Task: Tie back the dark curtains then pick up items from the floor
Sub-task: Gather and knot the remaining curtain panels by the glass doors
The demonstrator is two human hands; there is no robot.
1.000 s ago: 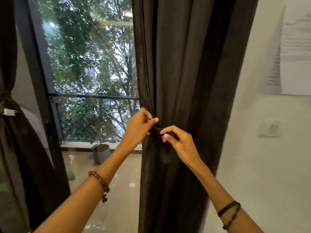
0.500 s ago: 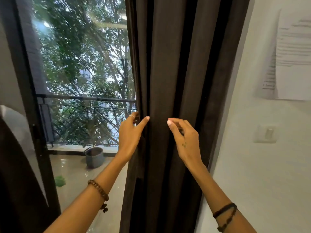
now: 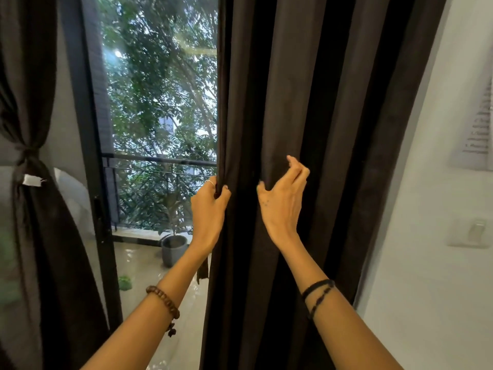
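A dark brown curtain (image 3: 306, 102) hangs in loose vertical folds right of the glass door. My left hand (image 3: 209, 209) grips its left edge, fingers curled round the hem. My right hand (image 3: 280, 201) lies against a fold further right, fingers bent and thumb spread, pinching the cloth loosely. A strip of dark fabric (image 3: 202, 271) dangles below my left wrist. At the far left a second dark curtain (image 3: 29, 124) is gathered and tied at mid-height with a tie (image 3: 26, 153).
A black-framed glass door (image 3: 88, 156) shows a balcony with a railing, a grey plant pot (image 3: 174, 249) and a small green object (image 3: 125, 283) on the shiny floor. A white wall with a light switch (image 3: 476, 232) and a paper sheet (image 3: 477, 129) stands at right.
Both hands left the bunched middle of the curtain and rose a little. The gathered part fell loose. My left hand now grips the edge; my right fingers curl on a fold.
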